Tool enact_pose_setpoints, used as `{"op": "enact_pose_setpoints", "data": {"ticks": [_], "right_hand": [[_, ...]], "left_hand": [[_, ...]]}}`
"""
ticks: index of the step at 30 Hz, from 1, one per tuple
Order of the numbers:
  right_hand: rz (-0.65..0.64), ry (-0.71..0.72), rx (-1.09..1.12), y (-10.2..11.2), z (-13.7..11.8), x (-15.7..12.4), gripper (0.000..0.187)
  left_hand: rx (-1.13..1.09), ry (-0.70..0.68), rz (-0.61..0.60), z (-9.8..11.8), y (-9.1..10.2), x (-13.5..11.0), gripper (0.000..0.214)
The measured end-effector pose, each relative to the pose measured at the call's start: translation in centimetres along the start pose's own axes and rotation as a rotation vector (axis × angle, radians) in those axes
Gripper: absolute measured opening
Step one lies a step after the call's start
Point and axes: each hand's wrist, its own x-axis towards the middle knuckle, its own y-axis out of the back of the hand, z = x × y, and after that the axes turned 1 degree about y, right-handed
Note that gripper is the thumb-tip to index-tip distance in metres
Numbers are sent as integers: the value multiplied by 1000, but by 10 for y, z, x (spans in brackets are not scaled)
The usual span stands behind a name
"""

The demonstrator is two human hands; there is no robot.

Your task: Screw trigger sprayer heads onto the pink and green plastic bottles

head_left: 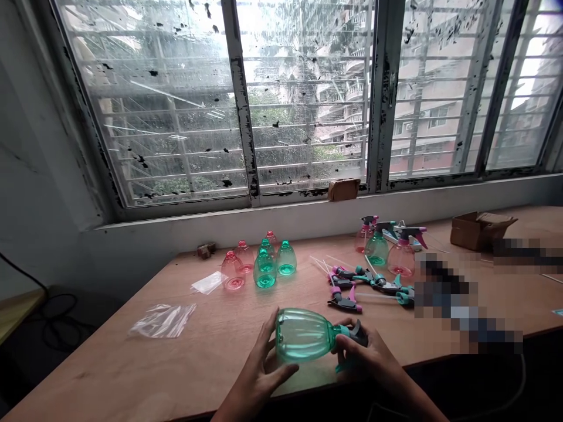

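Observation:
A clear green spray bottle (303,335) lies sideways in the air above the table's front edge. Its base rests in my left hand (268,363), with fingers and thumb curved around it. At the neck, my right hand (363,349) is closed on the dark grey and teal spray head (352,334), which sits against the bottle's mouth. Part of its teal trigger shows below the fingers. Just beyond lie several loose spray heads (345,302) in grey, pink and teal, with thin tubes.
Headless green bottles (265,272) and red bottles (232,272) stand at the back. Fitted spray bottles (401,258) stand back right, near a cardboard box (477,231). Plastic bags (165,320) lie left on the wooden table (109,375). Windows line the wall behind.

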Motion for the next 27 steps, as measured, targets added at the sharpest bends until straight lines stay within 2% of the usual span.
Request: {"op": "enact_pose_setpoints", "data": {"ticks": [3, 5, 8, 13, 19, 24, 27], "right_hand": [[-6, 5, 1, 1, 1, 0, 37], [-12, 3, -1, 1, 1, 0, 37], [-14, -3, -10, 0, 1, -1, 37], [-35, -24, -4, -1, -1, -2, 38], [-48, -33, -25, -3, -1, -3, 41], [-53, -32, -40, -2, 0, -2, 42], [-46, -22, -38, -2, 0, -2, 40]], "left_hand": [[-17, -35, -17, 1, -1, 0, 82], [-62, -11, -24, 0, -1, 0, 86], [-63, 24, 25, -3, 0, 2, 92], [165, -82, 86, 1, 0, 2, 78], [17, -52, 85, 5, -2, 1, 73], [172, -68, 128, 6, -1, 0, 67], [97, -103, 95, 4, -1, -1, 69]]}}
